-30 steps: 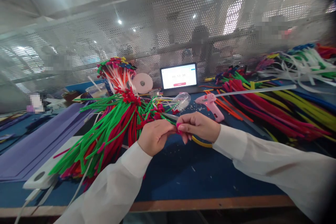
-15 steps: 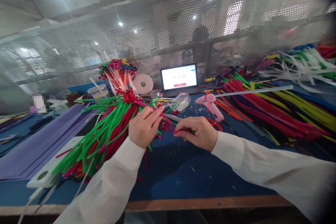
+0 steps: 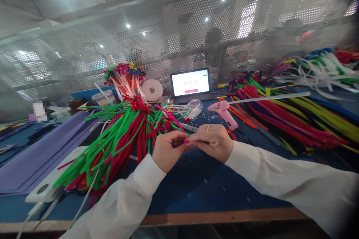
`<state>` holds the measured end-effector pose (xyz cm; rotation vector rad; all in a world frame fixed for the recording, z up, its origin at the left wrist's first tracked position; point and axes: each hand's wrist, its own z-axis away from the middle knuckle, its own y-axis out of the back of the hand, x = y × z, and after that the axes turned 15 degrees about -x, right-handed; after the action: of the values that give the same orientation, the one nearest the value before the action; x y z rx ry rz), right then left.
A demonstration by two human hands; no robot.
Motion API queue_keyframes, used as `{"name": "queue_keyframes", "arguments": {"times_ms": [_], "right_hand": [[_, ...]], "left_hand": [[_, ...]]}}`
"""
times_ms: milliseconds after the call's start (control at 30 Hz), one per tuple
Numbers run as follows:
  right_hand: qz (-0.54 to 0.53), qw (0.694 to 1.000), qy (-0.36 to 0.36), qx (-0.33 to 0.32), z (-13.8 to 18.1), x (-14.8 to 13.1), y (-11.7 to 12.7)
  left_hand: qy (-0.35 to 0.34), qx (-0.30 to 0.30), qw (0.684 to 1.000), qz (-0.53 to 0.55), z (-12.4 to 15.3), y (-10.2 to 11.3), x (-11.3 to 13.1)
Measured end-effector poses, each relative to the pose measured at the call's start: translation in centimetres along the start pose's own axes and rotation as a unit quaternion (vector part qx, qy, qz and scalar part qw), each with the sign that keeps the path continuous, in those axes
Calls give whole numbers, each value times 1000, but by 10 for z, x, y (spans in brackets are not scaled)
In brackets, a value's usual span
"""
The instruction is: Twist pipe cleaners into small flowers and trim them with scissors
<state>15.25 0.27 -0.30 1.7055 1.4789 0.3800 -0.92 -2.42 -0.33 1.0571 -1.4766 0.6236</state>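
Observation:
Close together over the table's middle, my left hand (image 3: 171,151) and my right hand (image 3: 213,140) meet at the fingertips. Both are closed in a pinch around the lower end of a pink pipe cleaner (image 3: 177,121). Its upper part arches away toward red pieces on the far side. A small pink tip shows at my right fingers. Just beyond my right hand is a flat metal blade (image 3: 187,127) with a rivet, like scissors; whether that hand touches it I cannot tell. Left of my hands lies a heap of green pipe cleaners (image 3: 112,142) mixed with red ones.
A pink glue gun (image 3: 224,114) lies beyond my right hand, near a clear plastic cup (image 3: 193,109) on its side. A lit tablet (image 3: 190,82) stands behind. More pipe cleaners (image 3: 291,119) spread at right. Purple sheets (image 3: 47,149) and a white power strip (image 3: 46,190) are at left.
My left hand has slid down and right along the pink pipe cleaner to meet my right hand. The pipe cleaner now bends in an arch. My right hand has barely moved.

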Motion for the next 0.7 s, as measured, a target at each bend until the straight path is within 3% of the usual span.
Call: {"name": "queue_keyframes", "arguments": {"times_ms": [267,400,467,600,700], "right_hand": [[-6,1000,1,-4,3,3,-1],[19,994,-100,-29,-3,9,15],[107,976,-171,-83,-2,17,24],[187,921,-238,-246,11,36,29],[201,883,-308,-290,19,44,22]], "left_hand": [[25,3,999,48,-2,-1,2],[15,8,998,57,-2,2,2],[0,0,999,47,-3,5,2],[-37,-10,999,26,-5,11,1],[-39,-16,999,17,-6,13,3]]}}
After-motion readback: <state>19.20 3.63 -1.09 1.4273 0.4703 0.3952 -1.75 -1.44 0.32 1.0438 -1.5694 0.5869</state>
